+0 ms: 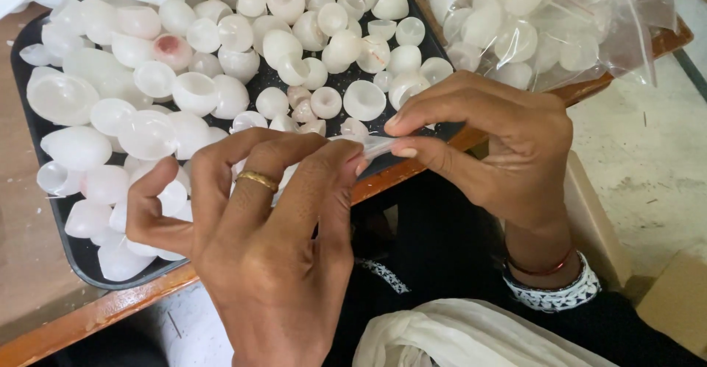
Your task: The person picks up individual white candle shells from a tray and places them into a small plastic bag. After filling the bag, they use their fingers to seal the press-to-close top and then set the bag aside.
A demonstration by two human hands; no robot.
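Observation:
My left hand and my right hand meet over the front edge of a black tray. Between their fingertips they pinch a small translucent white piece; most of it is hidden by the fingers. A gold ring sits on a left finger, a bangle on the right wrist. The tray holds several white dome-shaped plastic cups and rounded shells, one with a pink centre.
A clear plastic bag of similar white shells lies at the top right on the wooden table. White cloth rests on my lap below. A cardboard box corner and pale floor are at the right.

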